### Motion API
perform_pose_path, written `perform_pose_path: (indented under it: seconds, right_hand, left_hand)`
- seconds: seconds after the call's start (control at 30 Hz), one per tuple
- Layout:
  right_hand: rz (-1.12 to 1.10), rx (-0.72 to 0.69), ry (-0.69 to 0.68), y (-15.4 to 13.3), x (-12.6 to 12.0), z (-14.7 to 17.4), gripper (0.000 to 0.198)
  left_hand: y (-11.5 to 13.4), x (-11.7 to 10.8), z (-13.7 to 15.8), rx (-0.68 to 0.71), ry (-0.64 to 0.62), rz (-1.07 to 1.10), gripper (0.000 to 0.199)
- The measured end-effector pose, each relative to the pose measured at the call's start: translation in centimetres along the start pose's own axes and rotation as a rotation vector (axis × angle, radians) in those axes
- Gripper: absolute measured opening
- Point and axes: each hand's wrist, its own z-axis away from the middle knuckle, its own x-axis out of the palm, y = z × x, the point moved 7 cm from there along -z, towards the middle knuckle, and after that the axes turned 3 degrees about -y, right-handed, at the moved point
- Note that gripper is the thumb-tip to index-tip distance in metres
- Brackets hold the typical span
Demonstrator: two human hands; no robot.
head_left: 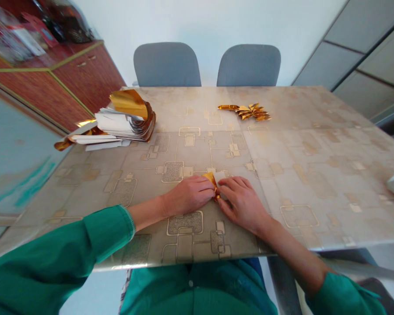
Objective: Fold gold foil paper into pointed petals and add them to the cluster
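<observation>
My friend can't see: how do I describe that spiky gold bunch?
Find the patterned tablecloth, then the right gray chair beyond it. In front of that chair lies the gold paper bunch: small, folded and spiky, unlike the thick paper stack.

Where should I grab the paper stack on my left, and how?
Probably by the thick right end of the paper stack, coming from the right with your left hand, thumb on top: the layers look bundled there. At the left, white sheets jut out unevenly and may slide.
</observation>
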Motion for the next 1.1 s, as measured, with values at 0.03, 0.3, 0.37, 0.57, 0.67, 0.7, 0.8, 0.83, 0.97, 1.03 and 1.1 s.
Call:
perform_pose_path:
  seconds: [0.03,0.3,0.37,0.57,0.67,0.7,0.8,0.83,0.97,1.03,1.1]
  right_hand:
    - [-0.005,0.005,0.005,-0.1,0.0,0.3,0.011]
    - [-0.058,0.131,0.135,0.1,0.7,1.3,0.008]
    - [-0.068,0.146,0.16,0.2,0.8,1.3,0.007]
    - [-0.116,0.176,0.197,0.5,0.7,1.2,0.006]
    - [-0.149,0.189,0.198,0.7,0.7,1.2,0.008]
    - [-0.155,0.193,0.199,0.7,0.7,1.2,0.009]
    - [-0.163,0.208,0.203,0.8,0.7,1.1,0.012]
    - [-0.169,0.212,0.204,0.8,0.7,1.1,0.012]
    - [-0.199,0.224,0.207,0.9,0.9,1.0,0.013]
    - [-0.203,0.231,0.212,0.9,1.0,1.0,0.014]
    - [-0.206,0.234,0.215,1.0,1.1,1.0,0.015]
  left_hand:
    - [-0.1,0.1,0.1,-0.053,0.013,0.024,0.028]
    - [-0.8,0.8,0.0,-0.241,-0.004,0.149,0.027]
    - [-1.0,0.9,0.0,-0.288,-0.007,0.132,0.027]
    - [-1.4,1.3,-0.2,-0.41,-0.015,0.065,0.023]
    - [-1.5,1.3,-0.2,-0.434,-0.005,0.062,0.019]
    - [-1.6,1.3,-0.2,-0.439,0.001,0.065,0.018]
    - [-1.7,1.4,-0.2,-0.449,0.019,0.078,0.015]
    - [-1.7,1.5,-0.1,-0.453,0.022,0.08,0.015]
    - [-1.8,1.6,0.0,-0.466,0.019,0.084,0.014]
    - [-1.8,1.6,0.0,-0.472,0.019,0.078,0.014]
    - [-1.7,1.6,-0.1,-0.476,0.018,0.067,0.014]
